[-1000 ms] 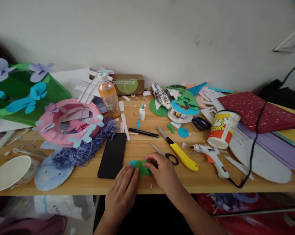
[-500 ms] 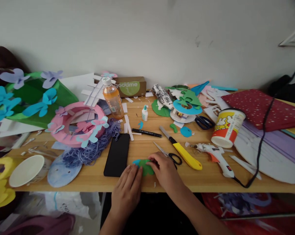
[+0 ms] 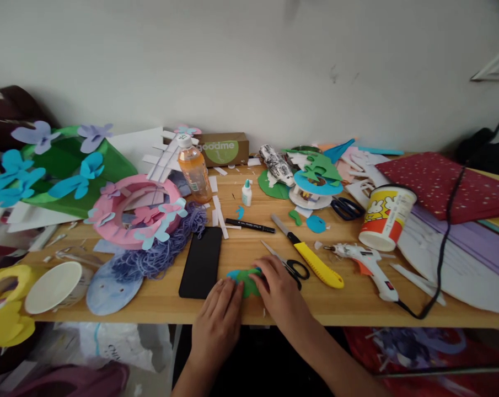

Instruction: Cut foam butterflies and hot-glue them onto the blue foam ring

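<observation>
A small green paper cutout point(image 3: 248, 283) with a blue paper piece point(image 3: 232, 273) at its left lies at the table's front edge between my hands. My left hand point(image 3: 219, 313) rests at its left side, fingers close together, thumb and fingertips gripping it. At the right edge, my right hand point(image 3: 279, 285) has bent fingers pinching the green paper; the fingertips partly cover it. Black-handled scissors point(image 3: 293, 268) lie just beyond my right hand. To the left is a black phone point(image 3: 201, 262), and a yellow utility knife point(image 3: 315, 261) lies to the right.
A glue gun point(image 3: 369, 266) and a paper cup point(image 3: 386, 217) stand at right. Further back are a glue bottle point(image 3: 246, 195), a marker point(image 3: 250, 225) and a drink bottle point(image 3: 194, 175). A pink ring point(image 3: 101, 220), purple yarn point(image 3: 158, 255) and a white bowl point(image 3: 54, 288) occupy the left.
The view has shifted slightly, so things on the left appear further right. Both hands keep nearly the same place at the cutout; a bit of blue now shows by my right fingertips.
</observation>
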The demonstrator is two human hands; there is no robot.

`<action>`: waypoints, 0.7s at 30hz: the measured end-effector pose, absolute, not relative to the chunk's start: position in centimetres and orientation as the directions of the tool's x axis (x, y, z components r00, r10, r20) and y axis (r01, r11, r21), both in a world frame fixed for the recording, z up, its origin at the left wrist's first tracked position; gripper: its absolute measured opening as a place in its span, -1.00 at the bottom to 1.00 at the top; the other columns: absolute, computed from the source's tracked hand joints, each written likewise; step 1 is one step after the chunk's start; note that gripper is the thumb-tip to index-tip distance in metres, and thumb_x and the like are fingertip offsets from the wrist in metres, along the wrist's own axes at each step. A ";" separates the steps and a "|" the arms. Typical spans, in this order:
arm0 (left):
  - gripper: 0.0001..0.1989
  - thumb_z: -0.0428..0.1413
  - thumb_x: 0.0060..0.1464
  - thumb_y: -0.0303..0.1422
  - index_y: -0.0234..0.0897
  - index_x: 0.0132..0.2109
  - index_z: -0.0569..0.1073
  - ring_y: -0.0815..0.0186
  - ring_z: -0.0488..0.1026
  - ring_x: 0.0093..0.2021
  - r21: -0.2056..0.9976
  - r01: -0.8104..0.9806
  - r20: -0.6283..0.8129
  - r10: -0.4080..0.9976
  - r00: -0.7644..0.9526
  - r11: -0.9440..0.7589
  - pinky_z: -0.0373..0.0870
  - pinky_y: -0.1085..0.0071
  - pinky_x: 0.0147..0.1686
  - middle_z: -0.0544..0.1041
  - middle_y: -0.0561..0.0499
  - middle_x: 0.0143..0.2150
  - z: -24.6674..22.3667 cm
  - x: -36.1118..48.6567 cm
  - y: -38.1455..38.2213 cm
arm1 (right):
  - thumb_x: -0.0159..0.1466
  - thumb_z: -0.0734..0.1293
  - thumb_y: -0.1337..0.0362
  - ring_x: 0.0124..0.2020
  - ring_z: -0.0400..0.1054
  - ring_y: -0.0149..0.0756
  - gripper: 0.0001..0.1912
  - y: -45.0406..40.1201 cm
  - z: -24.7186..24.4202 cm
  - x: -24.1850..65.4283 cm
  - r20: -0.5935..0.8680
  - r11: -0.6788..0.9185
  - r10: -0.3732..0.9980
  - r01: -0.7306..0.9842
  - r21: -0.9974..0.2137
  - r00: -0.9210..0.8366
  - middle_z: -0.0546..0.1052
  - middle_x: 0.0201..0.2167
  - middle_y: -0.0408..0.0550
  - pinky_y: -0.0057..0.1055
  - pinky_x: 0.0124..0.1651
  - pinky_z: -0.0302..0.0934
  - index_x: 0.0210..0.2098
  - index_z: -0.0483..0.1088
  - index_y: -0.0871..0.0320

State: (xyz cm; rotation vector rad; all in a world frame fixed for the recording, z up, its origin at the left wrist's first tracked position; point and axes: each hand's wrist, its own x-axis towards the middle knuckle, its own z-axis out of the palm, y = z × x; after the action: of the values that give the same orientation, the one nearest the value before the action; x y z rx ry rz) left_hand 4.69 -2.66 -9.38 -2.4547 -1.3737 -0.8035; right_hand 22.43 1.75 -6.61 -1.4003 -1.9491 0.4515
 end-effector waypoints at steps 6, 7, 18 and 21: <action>-0.66 0.01 0.19 -0.59 -0.39 0.07 0.50 0.07 0.48 0.07 0.081 0.838 0.560 0.720 0.410 -0.540 0.52 0.16 0.05 0.55 -0.20 0.04 -9.5 4.7 -2.6 | 0.32 0.16 0.53 0.01 0.28 -0.10 -0.72 0.2 -6.1 22.4 0.417 0.483 0.855 0.765 -0.427 -0.307 0.37 0.00 0.10 -0.09 0.03 0.35 -0.21 0.46 0.13; -0.66 0.01 0.19 -0.59 -0.38 0.07 0.50 0.07 0.48 0.07 0.079 0.839 0.558 0.721 0.410 -0.538 0.52 0.15 0.05 0.55 -0.19 0.04 -9.5 4.7 -2.5 | 0.32 0.18 0.53 0.01 0.27 -0.10 -0.72 0.1 -6.2 22.4 0.408 0.482 0.857 0.770 -0.417 -0.315 0.38 0.00 0.09 -0.10 0.03 0.35 -0.21 0.46 0.13; -0.68 0.04 0.20 -0.57 -0.38 0.07 0.49 0.07 0.49 0.06 0.082 0.844 0.559 0.726 0.401 -0.530 0.51 0.14 0.06 0.55 -0.19 0.03 -9.1 4.9 -2.7 | 0.30 0.21 0.54 -0.03 0.27 -0.09 -0.75 0.3 -6.5 22.4 0.422 0.495 0.845 0.777 -0.389 -0.327 0.40 -0.04 0.09 -0.11 0.02 0.33 -0.19 0.45 0.16; -0.68 0.04 0.20 -0.57 -0.39 0.07 0.49 0.07 0.49 0.05 0.081 0.844 0.555 0.727 0.404 -0.531 0.51 0.13 0.06 0.55 -0.20 0.03 -9.1 4.9 -2.6 | 0.30 0.20 0.54 -0.04 0.26 -0.09 -0.75 0.4 -6.5 22.4 0.430 0.499 0.842 0.773 -0.392 -0.326 0.41 -0.06 0.10 -0.11 0.01 0.34 -0.19 0.45 0.18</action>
State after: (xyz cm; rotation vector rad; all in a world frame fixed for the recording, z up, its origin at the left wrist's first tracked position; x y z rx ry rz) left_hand 4.87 -2.57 -9.13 -2.4471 -1.3910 -0.8050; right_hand 22.45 0.37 -6.53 -1.3192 -2.1558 0.1532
